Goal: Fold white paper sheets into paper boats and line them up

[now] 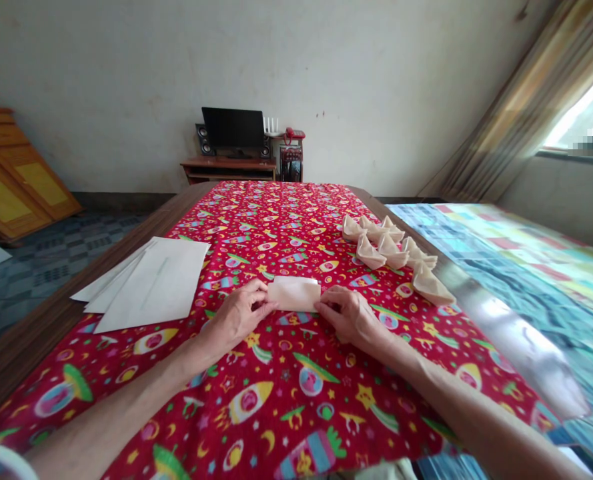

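Note:
A small folded sheet of paper is held low over the red patterned cloth, in the middle of the head view. My left hand pinches its left edge between thumb and fingers. At the opposite edge, my right hand grips it the same way. One layer of the paper stands up slightly behind the front fold. To the right lie several folded paper boats in a cluster. A fanned pile of flat white sheets rests on the left.
The red cloth covers most of a brown table. A monitor and speakers stand on a small desk by the far wall. To the right is a bed-like surface with a blue patterned cover; a wooden cabinet stands left.

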Demonstrator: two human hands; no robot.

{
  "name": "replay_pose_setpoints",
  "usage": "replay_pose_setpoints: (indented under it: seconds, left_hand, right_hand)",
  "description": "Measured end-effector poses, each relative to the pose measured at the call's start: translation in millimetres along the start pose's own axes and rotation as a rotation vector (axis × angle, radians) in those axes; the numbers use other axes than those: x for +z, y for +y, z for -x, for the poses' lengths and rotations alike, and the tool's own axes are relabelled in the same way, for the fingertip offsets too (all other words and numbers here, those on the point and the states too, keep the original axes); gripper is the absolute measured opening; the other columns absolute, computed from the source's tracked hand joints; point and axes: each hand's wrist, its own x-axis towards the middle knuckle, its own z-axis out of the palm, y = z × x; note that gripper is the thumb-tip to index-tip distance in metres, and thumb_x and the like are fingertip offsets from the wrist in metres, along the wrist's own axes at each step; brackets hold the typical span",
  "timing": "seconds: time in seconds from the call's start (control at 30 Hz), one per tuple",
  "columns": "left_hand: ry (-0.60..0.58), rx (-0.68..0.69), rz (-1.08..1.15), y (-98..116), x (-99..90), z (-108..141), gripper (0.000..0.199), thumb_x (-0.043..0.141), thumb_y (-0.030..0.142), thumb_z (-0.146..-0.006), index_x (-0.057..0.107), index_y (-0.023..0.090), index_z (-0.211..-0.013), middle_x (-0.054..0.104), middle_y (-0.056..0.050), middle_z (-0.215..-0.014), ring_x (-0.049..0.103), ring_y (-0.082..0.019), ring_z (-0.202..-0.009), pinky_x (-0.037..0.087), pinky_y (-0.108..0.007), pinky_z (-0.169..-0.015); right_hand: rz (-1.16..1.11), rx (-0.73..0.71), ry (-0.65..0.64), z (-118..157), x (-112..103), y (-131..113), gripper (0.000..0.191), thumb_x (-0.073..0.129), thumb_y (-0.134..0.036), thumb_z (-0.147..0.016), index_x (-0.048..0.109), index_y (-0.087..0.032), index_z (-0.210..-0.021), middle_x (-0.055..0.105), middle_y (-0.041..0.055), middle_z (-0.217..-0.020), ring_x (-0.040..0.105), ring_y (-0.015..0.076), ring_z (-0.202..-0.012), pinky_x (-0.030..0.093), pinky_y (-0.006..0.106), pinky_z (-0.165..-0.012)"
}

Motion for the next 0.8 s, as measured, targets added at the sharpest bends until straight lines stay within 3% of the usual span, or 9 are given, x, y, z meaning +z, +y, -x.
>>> replay_pose_setpoints:
  seconds: [0.13,0.37,0.6,0.7,0.8]
  left_hand:
    - [-0.002,-0.088,-0.073,4,1.0,-5,0.035,0.049,0.036,-0.089,0.062,0.014,-0.064,0.057,-0.004,-0.086,0.057,-0.012,-0.07,0.044,-0.024,-0.067]
    - [-0.038,-0.184,-0.293,11,3.5,-15,0.037,0.046,0.038,-0.091,0.058,0.016,-0.064,0.057,-0.001,-0.08,0.052,-0.011,-0.062,0.035,-0.024,-0.057]
    - [-0.023,-0.225,-0.44,16,5.9,-17,0.03,0.052,0.039,-0.087,0.054,0.019,-0.064,0.059,0.0,-0.078,0.056,-0.014,-0.066,0.035,-0.025,-0.054]
    - [0.027,-0.22,-0.451,14,7.7,-17,0.016,0.057,0.035,-0.084,0.058,0.019,-0.083,0.06,-0.002,-0.087,0.059,-0.017,-0.072,0.042,-0.026,-0.057]
    - [0.099,-0.087,-0.437,14,9.8,-17,0.032,0.056,0.028,-0.085,0.053,0.016,-0.114,0.058,-0.01,-0.111,0.058,-0.022,-0.098,0.049,-0.032,-0.079]
  right_hand:
    - [0.164,0.101,-0.009,-6,5,-2,0.028,0.048,-0.031,-0.089,0.059,-0.018,-0.067,0.059,-0.0013,-0.06,0.051,0.0098,-0.055,0.027,0.023,-0.053]
    - [0.398,0.144,-0.023,-8,9,-5,0.03,0.041,-0.033,-0.092,0.062,-0.019,-0.075,0.065,0.0034,-0.066,0.057,0.0133,-0.062,0.024,0.025,-0.055]
    - [0.49,0.149,-0.018,-11,13,-5,0.031,0.04,-0.034,-0.091,0.061,-0.02,-0.075,0.066,0.0034,-0.067,0.059,0.0146,-0.063,0.022,0.027,-0.054]
    - [0.499,0.164,-0.021,-13,12,-6,0.03,0.041,-0.034,-0.09,0.061,-0.02,-0.073,0.066,0.0028,-0.066,0.059,0.0141,-0.06,0.021,0.028,-0.053]
    - [0.508,0.166,-0.021,-13,12,-6,0.03,0.041,-0.033,-0.09,0.061,-0.02,-0.073,0.067,0.0029,-0.067,0.06,0.0147,-0.061,0.022,0.028,-0.054]
